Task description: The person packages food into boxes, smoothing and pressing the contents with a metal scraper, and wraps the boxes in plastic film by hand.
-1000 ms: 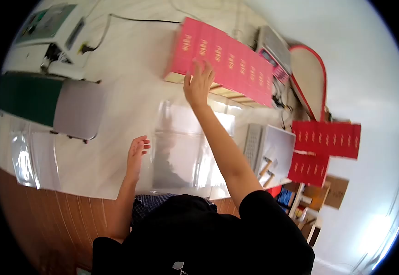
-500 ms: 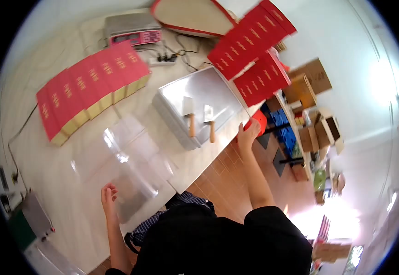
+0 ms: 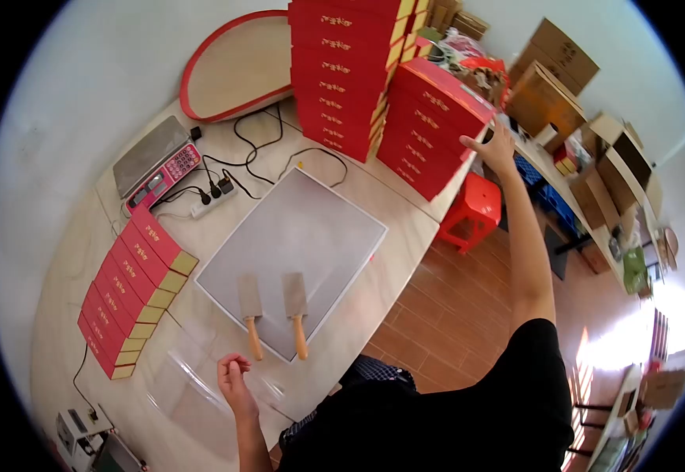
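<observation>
My right hand (image 3: 495, 149) reaches out to the corner of the top red box (image 3: 446, 93) in the shorter stack. Its thumb is spread from the fingers at the box's edge, and part of the contact is hidden. Low over the table, my left hand (image 3: 236, 381) has loosely bent fingers with nothing visible in them. Beneath and beside it lie clear plastic sheets (image 3: 189, 393). In front of me is a metal tray (image 3: 295, 228), where two scrapers with wooden handles, a left scraper (image 3: 251, 315) and a right scraper (image 3: 297, 311), rest near its close edge.
A tall stack of red boxes (image 3: 334, 86) stands at the back beside the shorter one. At left are a row of red boxes (image 3: 134, 287), a pink scale (image 3: 157, 169) and a power strip (image 3: 212, 203) with cables. A red stool (image 3: 474, 206) stands beyond the table's right edge.
My right hand has moved from beside the tray's far corner out to the shorter box stack. The camera view has turned and shifted. My left hand stays over the plastic sheets.
</observation>
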A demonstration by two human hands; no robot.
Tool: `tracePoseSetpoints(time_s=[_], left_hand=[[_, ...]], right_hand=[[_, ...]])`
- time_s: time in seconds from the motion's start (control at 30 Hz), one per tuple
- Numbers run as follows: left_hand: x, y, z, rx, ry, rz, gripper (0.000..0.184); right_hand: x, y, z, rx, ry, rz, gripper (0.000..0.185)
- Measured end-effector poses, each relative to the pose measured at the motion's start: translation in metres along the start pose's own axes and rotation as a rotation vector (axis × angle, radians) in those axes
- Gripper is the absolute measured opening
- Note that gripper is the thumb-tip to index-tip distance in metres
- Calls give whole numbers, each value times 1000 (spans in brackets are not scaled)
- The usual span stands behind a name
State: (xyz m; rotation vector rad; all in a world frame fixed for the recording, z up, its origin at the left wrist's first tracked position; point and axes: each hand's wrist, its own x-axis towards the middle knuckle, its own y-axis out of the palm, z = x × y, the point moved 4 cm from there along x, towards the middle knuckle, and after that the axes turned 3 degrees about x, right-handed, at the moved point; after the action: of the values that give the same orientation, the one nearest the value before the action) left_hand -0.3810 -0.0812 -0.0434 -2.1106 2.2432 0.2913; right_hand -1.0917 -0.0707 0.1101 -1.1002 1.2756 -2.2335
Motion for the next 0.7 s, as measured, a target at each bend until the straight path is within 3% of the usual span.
tracePoseSetpoints(time_s=[0.13, 0.37, 0.43, 0.57, 0.7], left_hand=[[2, 27, -21, 95, 63, -44, 18], [-11, 48, -25, 109, 37, -183, 17], [-17, 53, -25, 114, 29, -259, 18], [-28, 61, -16, 69, 20, -308, 18], [-30, 87, -4, -15, -46, -220, 21]], right_hand=[[92, 28, 1, -179, 83, 231, 138], [184, 100, -24, -19, 45, 588, 148], [172, 75, 14, -133, 111, 683, 145], [174, 78, 18, -219, 103, 719, 139], [135, 57, 29, -189, 36, 572, 131]])
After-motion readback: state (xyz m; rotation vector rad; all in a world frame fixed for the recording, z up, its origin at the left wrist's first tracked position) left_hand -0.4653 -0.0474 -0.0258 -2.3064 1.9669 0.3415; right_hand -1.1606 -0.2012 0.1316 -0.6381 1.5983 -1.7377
